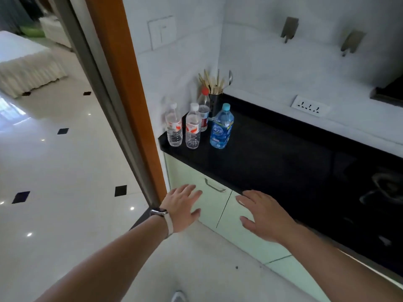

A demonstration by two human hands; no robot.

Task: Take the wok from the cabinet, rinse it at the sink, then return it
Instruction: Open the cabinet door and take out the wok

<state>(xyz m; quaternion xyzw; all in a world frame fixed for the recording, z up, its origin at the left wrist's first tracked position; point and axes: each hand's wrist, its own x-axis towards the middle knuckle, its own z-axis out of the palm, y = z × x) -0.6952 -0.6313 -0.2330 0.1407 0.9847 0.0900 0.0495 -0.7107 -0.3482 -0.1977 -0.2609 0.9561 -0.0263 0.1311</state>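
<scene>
Nothing is done yet: my left hand (182, 205) and right hand (265, 214) reach empty, fingers spread, toward the 2 shut pale-green cabinet doors (209, 205) under the black counter (272, 153), and no wok shows.

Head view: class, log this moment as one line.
stage: reaching for cabinet | left hand: open | right hand: open | cabinet doors: shut | wok: unseen
</scene>
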